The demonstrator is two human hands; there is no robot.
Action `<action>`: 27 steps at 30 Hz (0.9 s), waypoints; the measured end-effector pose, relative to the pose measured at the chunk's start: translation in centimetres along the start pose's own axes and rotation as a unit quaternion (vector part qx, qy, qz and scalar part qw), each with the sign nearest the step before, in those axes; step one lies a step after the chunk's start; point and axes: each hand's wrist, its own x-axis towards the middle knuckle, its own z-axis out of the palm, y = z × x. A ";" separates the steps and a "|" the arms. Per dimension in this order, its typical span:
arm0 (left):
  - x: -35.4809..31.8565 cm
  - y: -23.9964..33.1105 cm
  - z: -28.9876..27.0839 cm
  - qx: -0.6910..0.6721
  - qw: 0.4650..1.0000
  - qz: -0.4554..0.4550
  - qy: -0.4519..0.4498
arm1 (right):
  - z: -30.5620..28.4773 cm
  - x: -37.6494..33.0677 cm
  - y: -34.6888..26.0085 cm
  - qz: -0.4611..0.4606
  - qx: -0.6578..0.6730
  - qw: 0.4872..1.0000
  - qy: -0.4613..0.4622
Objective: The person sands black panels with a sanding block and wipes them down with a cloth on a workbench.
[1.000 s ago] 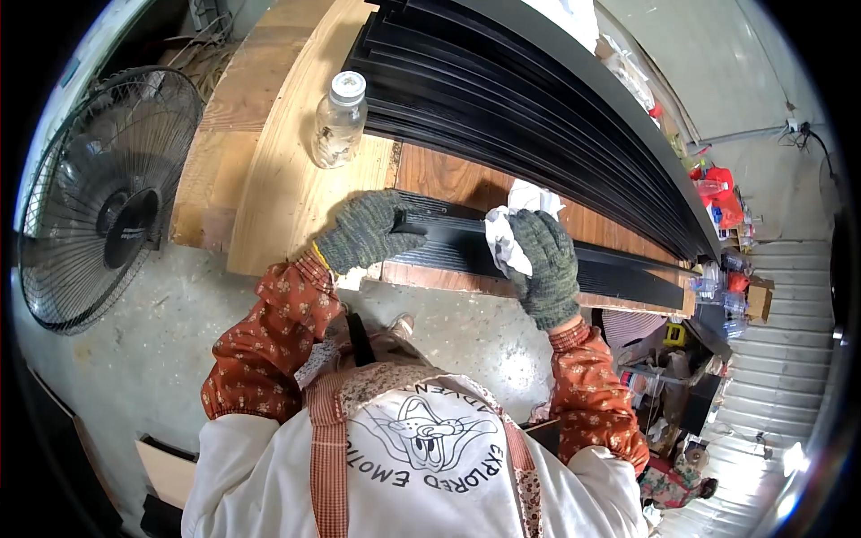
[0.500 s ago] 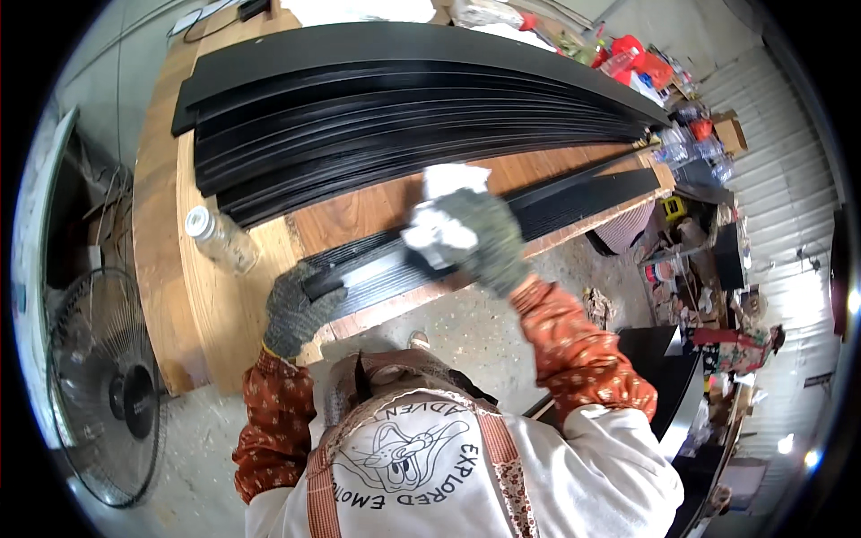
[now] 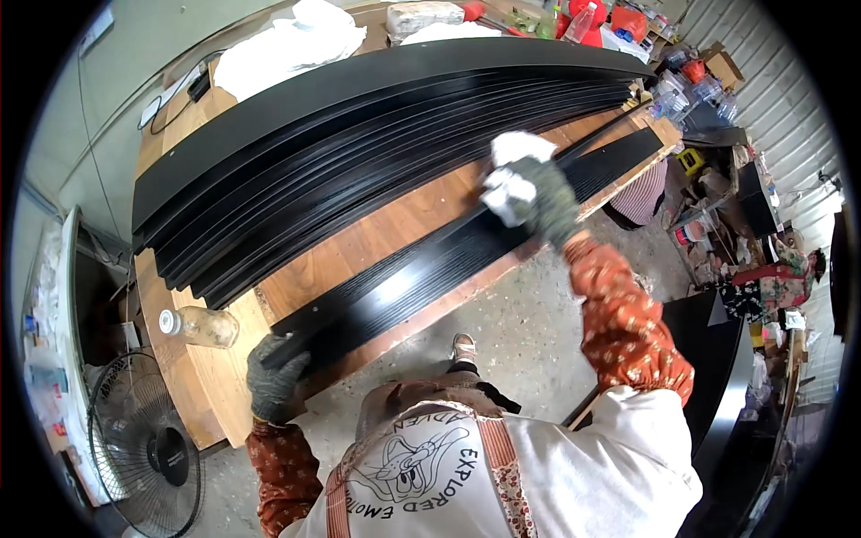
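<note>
A long black grooved board (image 3: 408, 282) lies along the near edge of the wooden table (image 3: 363, 231). My left hand (image 3: 276, 381), in a dark grey knit glove, grips the board's left end, fingers curled over its edge. Farther right along the board, my gloved right hand (image 3: 552, 204) is closed on a crumpled white cloth (image 3: 509, 195) and presses it to the top face. The cloth covers part of the board there, and bunches out past the fingers. A bright streak of reflected light shows on the board between my hands.
Behind the board stands a stack of long black boards (image 3: 377, 117). A capped glass jar (image 3: 202, 325) is at the table's left end, above a standing fan (image 3: 152, 448). White bundled material (image 3: 296, 45) lies at the back. A person (image 3: 776, 282) is at the far right.
My right hand has slid the cloth rightward and away along the board. My left hand still holds the left end and appears lower and farther left as the view has shifted.
</note>
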 end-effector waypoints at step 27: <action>10.9 16.0 17.5 0.454 0.886 0.062 0.063 | -1.3 6.8 6.9 -0.089 0.079 0.947 -0.298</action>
